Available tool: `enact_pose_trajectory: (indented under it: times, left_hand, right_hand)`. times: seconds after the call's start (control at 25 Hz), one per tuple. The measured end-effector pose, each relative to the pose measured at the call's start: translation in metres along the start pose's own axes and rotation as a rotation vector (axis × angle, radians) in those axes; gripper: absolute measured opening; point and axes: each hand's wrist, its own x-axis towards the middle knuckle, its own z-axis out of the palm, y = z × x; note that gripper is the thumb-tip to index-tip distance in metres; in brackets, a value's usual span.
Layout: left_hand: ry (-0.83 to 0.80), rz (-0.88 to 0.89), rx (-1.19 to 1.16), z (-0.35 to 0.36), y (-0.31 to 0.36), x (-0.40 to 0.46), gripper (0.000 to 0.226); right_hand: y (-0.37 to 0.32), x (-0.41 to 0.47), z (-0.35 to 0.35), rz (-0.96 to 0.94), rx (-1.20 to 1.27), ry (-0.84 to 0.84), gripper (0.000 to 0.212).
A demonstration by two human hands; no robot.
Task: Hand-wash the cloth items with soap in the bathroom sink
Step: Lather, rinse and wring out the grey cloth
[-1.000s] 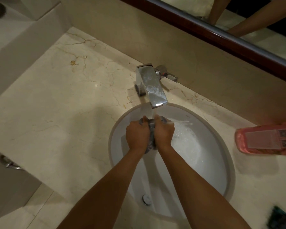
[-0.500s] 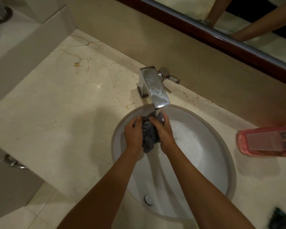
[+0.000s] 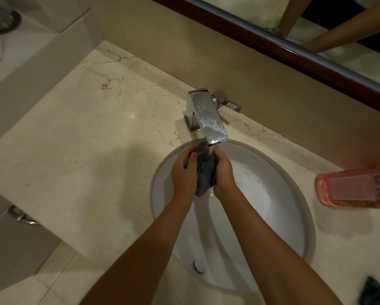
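Grey cloth (image 3: 203, 172) sits bunched between both hands over the sink (image 3: 294, 216), directly beneath the faucet (image 3: 209, 119). Left hand (image 3: 183, 175) and right hand (image 3: 223, 172) each clamp around it. Judged soaked: limp, heavy, likely slippery; best gripped by its bulk, not its edges.

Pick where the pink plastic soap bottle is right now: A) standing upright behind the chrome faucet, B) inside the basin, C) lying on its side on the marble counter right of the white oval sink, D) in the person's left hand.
C: the pink plastic soap bottle lies on its side on the marble counter, right of the white oval sink, with neither hand touching it.
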Motion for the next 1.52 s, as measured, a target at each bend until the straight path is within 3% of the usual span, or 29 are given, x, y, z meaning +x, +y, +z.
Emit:
enact_pose_trajectory:
  times: [0.12, 0.2, 0.4, 0.52, 0.64, 0.72, 0.8, 0.84, 0.92, 1.0, 1.12, 1.28, 1.52]
  left_hand:
    - [0.028, -0.148, -0.163, 0.002, 0.006, 0.014, 0.026]
    - [-0.013, -0.266, -0.201, 0.006, 0.007, 0.017, 0.029]
    - [-0.156, -0.399, -0.138, 0.001, 0.009, 0.019, 0.028]
    - [-0.126, -0.431, -0.131, 0.002, 0.013, 0.018, 0.035]
    - [-0.142, -0.463, -0.302, 0.007, 0.02, 0.006, 0.041]
    - [-0.203, -0.436, -0.338, 0.01, 0.02, -0.002, 0.042]
    - [-0.245, -0.344, -0.319, 0.018, 0.014, -0.004, 0.039]
    - [-0.246, -0.301, -0.312, 0.021, 0.01, -0.003, 0.042]
    - [-0.244, -0.268, -0.273, 0.024, 0.001, 0.002, 0.05]
    - [-0.188, -0.243, -0.167, 0.022, -0.003, 0.002, 0.051]
    - [-0.077, -0.149, 0.017, 0.02, -0.007, 0.001, 0.047]
    - [-0.04, -0.084, 0.183, 0.017, 0.002, -0.004, 0.05]
    - [-0.039, -0.056, 0.427, 0.011, 0.001, -0.009, 0.055]
  right_hand:
    - [0.005, 0.002, -0.013, -0.146, 0.007, -0.161, 0.049]
    - [0.006, 0.001, -0.015, -0.19, 0.081, -0.153, 0.051]
    - [-0.011, -0.012, -0.014, -0.15, 0.168, -0.167, 0.027]
    - [-0.01, -0.021, -0.006, -0.278, 0.082, -0.009, 0.018]
    - [-0.011, -0.023, 0.0, -0.342, 0.189, 0.235, 0.036]
    - [-0.013, -0.021, -0.001, -0.305, 0.344, 0.315, 0.047]
    - [-0.01, -0.019, -0.004, -0.256, 0.365, 0.333, 0.032]
    - [-0.008, -0.021, -0.004, -0.22, 0.389, 0.297, 0.022]
    - [-0.007, -0.028, -0.004, -0.14, 0.419, 0.172, 0.028]
    - [-0.009, -0.028, -0.006, -0.149, 0.263, 0.108, 0.032]
    - [-0.005, -0.029, -0.003, -0.256, 0.032, 0.144, 0.02]
    - [0.01, -0.03, -0.001, -0.328, -0.034, 0.164, 0.021]
    - [0.024, -0.02, 0.003, -0.379, -0.161, 0.337, 0.02]
